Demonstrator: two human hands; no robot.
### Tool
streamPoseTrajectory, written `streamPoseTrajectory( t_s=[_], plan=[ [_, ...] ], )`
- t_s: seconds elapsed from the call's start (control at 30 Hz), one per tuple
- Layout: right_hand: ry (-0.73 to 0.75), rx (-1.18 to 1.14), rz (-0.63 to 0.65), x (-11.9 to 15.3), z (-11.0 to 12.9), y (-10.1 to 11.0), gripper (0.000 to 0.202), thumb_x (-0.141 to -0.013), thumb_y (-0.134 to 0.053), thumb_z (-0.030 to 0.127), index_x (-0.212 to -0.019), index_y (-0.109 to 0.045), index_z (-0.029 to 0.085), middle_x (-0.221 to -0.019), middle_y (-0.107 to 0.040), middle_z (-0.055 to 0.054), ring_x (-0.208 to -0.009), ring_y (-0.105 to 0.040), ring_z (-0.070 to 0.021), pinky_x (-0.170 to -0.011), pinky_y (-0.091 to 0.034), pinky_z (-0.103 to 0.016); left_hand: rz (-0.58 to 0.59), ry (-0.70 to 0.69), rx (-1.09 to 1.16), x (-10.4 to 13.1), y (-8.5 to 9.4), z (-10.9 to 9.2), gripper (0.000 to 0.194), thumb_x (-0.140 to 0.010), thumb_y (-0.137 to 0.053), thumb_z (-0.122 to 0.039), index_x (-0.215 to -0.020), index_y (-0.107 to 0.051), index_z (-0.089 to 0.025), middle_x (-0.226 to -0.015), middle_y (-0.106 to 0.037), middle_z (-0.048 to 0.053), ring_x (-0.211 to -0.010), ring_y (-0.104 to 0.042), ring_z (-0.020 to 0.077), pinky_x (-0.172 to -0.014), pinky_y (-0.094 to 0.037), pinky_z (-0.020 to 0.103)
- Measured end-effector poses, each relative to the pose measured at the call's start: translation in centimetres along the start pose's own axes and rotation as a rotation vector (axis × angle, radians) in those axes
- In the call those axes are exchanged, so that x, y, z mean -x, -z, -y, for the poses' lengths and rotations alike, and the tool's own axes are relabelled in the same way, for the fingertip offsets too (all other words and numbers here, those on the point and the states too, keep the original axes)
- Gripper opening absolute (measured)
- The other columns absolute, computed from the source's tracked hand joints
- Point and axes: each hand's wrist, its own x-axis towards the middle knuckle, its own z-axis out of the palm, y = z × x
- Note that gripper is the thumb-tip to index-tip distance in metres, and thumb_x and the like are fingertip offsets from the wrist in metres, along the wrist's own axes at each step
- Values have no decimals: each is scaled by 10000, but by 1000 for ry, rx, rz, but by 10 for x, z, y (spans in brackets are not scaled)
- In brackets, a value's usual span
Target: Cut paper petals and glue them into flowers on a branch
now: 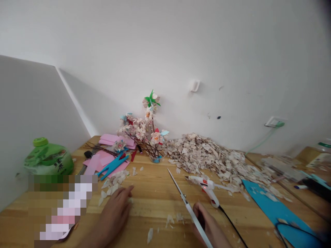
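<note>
My right hand grips a pair of scissors with white handles. Their narrow blades point up and away over the wooden table and look closed together. On the left, my left hand rests low over the tabletop with its fingers extended, and I see nothing held in it. Just beyond its fingers lies a small group of pale, petal-like flakes. To the right of the scissors a white hot glue gun lies on its side, with its nozzle pointing left and a black cord trailing toward me.
Handmade flowers stand in a small clear cup against the wall. A large heap of pale flakes spreads rightward. Pink paper and cut blue paper lie left, near a green jug. A blue sheet lies right.
</note>
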Motion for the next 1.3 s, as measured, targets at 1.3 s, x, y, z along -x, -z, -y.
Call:
streamPoseTrajectory(
  t_s=[1.3],
  plan=[
    [-396, -749, 27, -19, 57, -62, 685, -359, -812, 330, -761, -260, 271, -495, -584, 126, -305, -433, -66, -341, -324, -165, -64, 390, 881, -32, -8, -115, 411, -636, -560, -157, -1028, -454, -222, -615, -604, -58, -644, -628, 166, -676, -491, 323]
  ],
)
